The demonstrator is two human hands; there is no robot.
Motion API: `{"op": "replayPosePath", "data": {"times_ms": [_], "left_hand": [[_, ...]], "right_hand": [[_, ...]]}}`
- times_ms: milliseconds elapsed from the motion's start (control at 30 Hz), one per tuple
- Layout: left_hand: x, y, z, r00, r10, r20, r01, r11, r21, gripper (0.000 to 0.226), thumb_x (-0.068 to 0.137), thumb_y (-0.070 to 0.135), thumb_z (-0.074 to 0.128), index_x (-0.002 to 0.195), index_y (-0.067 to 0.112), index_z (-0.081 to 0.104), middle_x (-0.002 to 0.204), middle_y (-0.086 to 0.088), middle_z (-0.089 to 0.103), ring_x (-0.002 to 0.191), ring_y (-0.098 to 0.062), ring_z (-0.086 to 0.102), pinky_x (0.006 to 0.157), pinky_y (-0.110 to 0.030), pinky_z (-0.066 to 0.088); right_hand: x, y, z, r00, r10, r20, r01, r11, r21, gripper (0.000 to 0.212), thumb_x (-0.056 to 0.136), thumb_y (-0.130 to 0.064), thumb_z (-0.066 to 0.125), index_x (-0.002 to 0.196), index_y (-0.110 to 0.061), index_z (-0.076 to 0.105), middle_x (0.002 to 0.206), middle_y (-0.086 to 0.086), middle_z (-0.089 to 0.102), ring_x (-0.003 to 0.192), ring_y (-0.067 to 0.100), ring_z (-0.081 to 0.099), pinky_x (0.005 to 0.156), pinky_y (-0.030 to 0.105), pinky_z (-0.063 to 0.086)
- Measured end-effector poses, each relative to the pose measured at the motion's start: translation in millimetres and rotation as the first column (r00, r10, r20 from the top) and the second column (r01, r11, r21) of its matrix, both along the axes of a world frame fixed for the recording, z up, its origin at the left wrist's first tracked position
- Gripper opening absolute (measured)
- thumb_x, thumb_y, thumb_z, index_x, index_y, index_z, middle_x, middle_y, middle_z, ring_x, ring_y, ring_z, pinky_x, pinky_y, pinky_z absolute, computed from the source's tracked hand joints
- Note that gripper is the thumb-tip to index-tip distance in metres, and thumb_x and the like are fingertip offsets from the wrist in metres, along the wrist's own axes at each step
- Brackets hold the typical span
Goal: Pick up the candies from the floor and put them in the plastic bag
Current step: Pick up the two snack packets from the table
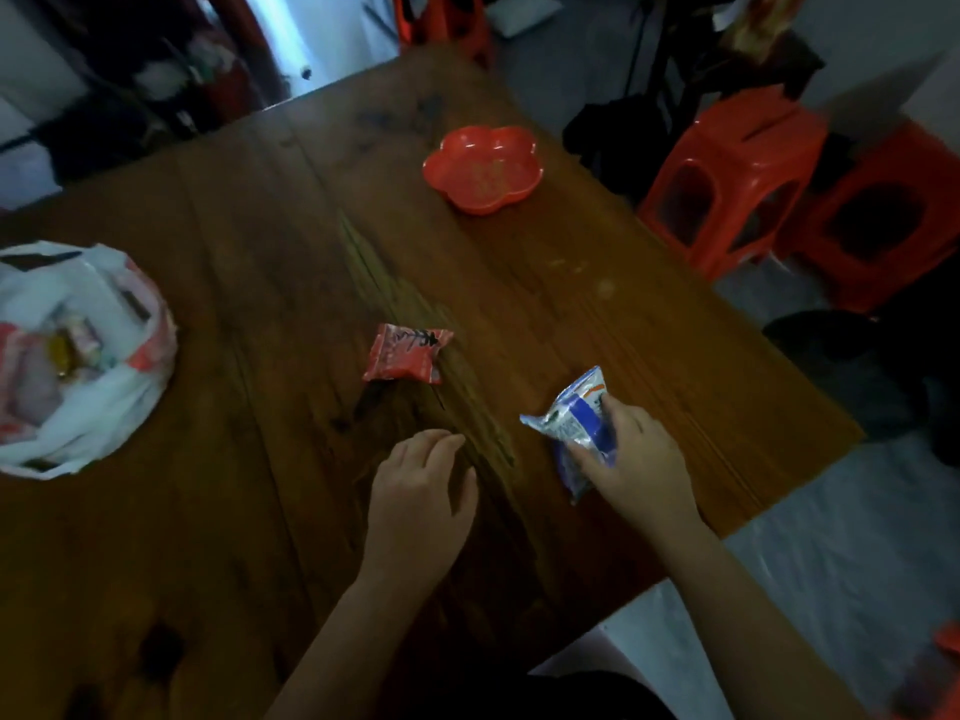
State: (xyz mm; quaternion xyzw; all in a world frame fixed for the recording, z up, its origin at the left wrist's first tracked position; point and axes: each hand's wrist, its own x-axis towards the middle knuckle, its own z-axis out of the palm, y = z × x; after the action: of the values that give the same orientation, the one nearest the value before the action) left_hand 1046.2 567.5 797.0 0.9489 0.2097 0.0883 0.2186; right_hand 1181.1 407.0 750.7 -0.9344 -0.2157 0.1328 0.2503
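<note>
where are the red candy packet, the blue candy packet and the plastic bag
red candy packet point(406, 354): head view, middle of wrapper
blue candy packet point(569, 419): head view, exposed wrapper face
plastic bag point(111, 410): head view, white near wall

Single head-worn wide-angle camera looking forward and down over near edge of dark brown wooden table point(270, 537). View tilting, table running diagonally toward upper right. Closest to lens: left hand point(421, 491) and right hand point(641, 459) gripping blue-and-white foil packet point(571, 418), forearms entering from bottom. White-and-red plastic bag point(119, 407) getting cropped at left edge. Red flower-shaped plastic dish point(483, 168) sitting farther off. Orange-red plastic stools point(727, 184) showing beyond table's right side.
</note>
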Motion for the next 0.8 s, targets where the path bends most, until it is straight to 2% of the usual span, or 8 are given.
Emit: {"op": "replayPosePath", "data": {"times_ms": [133, 200, 433, 633, 800], "left_hand": [[-1, 3, -5, 0.999, 0.05, 0.002, -0.05, 0.999, -0.005, 0.03, 0.078, 0.009, 0.066, 0.107, 0.003, 0.061, 0.106, -0.015, 0.065, 0.1, -0.027, 0.059, 0.083, -0.044, 0.051], [-3, 5, -8, 0.998, 0.067, 0.01, -0.067, 0.998, -0.013, 0.03, 0.077, 0.008, 0.067, 0.106, 0.002, 0.062, 0.105, -0.015, 0.065, 0.099, -0.027, 0.059, 0.083, -0.043, 0.051], [-3, 21, -20, 0.994, 0.102, 0.027, -0.101, 0.994, -0.042, 0.028, 0.081, 0.011, 0.063, 0.108, 0.004, 0.06, 0.108, -0.014, 0.063, 0.103, -0.025, 0.057, 0.085, -0.042, 0.05], [21, 51, -33, 0.981, 0.192, 0.041, -0.188, 0.979, -0.073, 0.035, 0.083, 0.018, 0.061, 0.115, 0.007, 0.055, 0.118, -0.011, 0.058, 0.111, -0.022, 0.05, 0.093, -0.041, 0.045], [52, 89, -45, 0.981, 0.195, 0.025, -0.193, 0.98, -0.043, 0.053, 0.078, 0.03, 0.068, 0.123, 0.008, 0.05, 0.126, -0.014, 0.053, 0.118, -0.027, 0.044, 0.097, -0.039, 0.035]], "right_hand": [[5, 15, -2, 0.99, 0.139, 0.023, -0.137, 0.989, -0.064, 0.082, 0.074, -0.055, 0.059, 0.138, -0.017, 0.024, 0.136, 0.006, 0.045, 0.124, 0.022, 0.041, 0.106, 0.046, 0.031], [4, 16, -4, 0.985, 0.169, 0.02, -0.167, 0.984, -0.06, 0.084, 0.073, -0.052, 0.062, 0.139, -0.018, 0.022, 0.134, 0.007, 0.045, 0.121, 0.021, 0.042, 0.105, 0.043, 0.033], [9, 17, -3, 0.99, 0.141, 0.03, -0.139, 0.989, -0.044, 0.081, 0.071, -0.042, 0.068, 0.137, -0.02, 0.027, 0.114, 0.007, 0.051, 0.1, 0.019, 0.047, 0.08, 0.029, 0.037], [41, 37, 15, 0.992, 0.093, 0.082, -0.092, 0.996, -0.012, 0.079, 0.07, -0.044, 0.068, 0.135, -0.02, 0.03, 0.109, 0.007, 0.053, 0.097, 0.02, 0.05, 0.078, 0.035, 0.042], [75, 68, 32, 0.987, 0.11, 0.12, -0.114, 0.993, 0.02, 0.078, 0.072, -0.042, 0.068, 0.136, -0.021, 0.028, 0.11, 0.007, 0.051, 0.098, 0.021, 0.05, 0.079, 0.037, 0.044]]}}
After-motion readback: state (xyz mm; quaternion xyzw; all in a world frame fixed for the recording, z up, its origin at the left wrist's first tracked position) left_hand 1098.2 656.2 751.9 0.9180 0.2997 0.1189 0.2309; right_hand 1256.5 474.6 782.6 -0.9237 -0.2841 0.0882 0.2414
